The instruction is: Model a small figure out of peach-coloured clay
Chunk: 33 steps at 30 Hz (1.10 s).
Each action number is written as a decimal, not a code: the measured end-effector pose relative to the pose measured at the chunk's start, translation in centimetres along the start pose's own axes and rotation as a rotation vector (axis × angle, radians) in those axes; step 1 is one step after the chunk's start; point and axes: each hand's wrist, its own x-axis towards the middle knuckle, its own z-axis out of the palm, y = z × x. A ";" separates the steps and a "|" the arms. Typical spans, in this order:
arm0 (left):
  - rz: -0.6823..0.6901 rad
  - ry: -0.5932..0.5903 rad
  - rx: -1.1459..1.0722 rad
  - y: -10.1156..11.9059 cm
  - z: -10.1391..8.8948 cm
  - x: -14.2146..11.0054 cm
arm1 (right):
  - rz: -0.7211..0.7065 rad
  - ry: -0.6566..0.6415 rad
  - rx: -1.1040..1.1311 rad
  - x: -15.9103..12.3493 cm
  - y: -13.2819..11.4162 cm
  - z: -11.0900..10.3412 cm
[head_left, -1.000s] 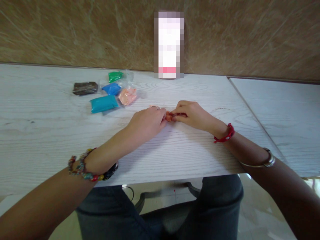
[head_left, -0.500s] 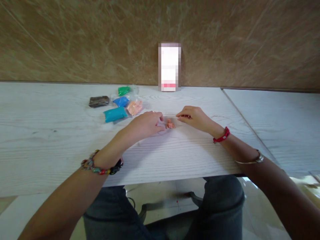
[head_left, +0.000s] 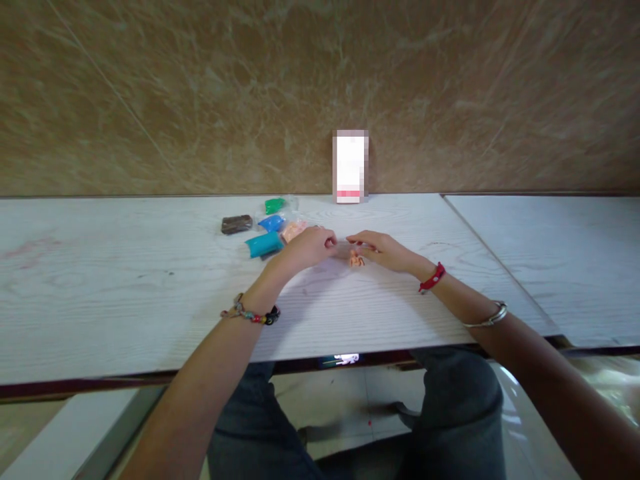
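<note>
A small orange modelling-clay figure [head_left: 356,259] sits on the white wood-grain table [head_left: 320,313], between my hands. My right hand [head_left: 385,251] is just above and beside it. Its fingers and thumb are apart and hold nothing that I can see; whether the thumb touches the figure I cannot tell. To the left of the figure, my left hand [head_left: 316,245] hovers with loosely curled fingers and a gap at the fingertips. Nothing shows in it. Behind that hand lies a clear packet of peach clay [head_left: 294,231], partly hidden.
Packets of teal clay [head_left: 264,245], blue clay [head_left: 271,223], green clay [head_left: 274,206] and brown clay [head_left: 237,225] lie left of my hands. A blurred-out phone-like panel [head_left: 350,167] leans on the marble-patterned wall [head_left: 200,100]. A seam [head_left: 493,260] crosses the table at right.
Both hands have let go of the orange clay figure, which now stands on the table. The hands drew apart, and my right hand is again close to it. The view has tilted up.
</note>
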 end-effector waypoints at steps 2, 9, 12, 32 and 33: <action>-0.032 -0.024 0.025 0.1 0.7 0.3 | 0.032 0.010 -0.006 0.2 0.1 0.4; -0.155 0.105 0.190 -1.3 0.0 0.0 | 0.115 0.131 -0.019 0.7 1.3 0.6; -0.204 0.141 0.246 -2.1 -0.8 -0.4 | 0.165 0.119 -0.080 1.8 1.1 0.2; -0.372 0.247 0.245 -3.3 -2.0 -1.0 | 0.136 -0.071 -0.005 6.4 -0.7 -0.6; -0.415 0.235 0.235 -3.5 -2.0 -1.0 | 0.169 -0.053 0.075 6.5 -0.7 -0.6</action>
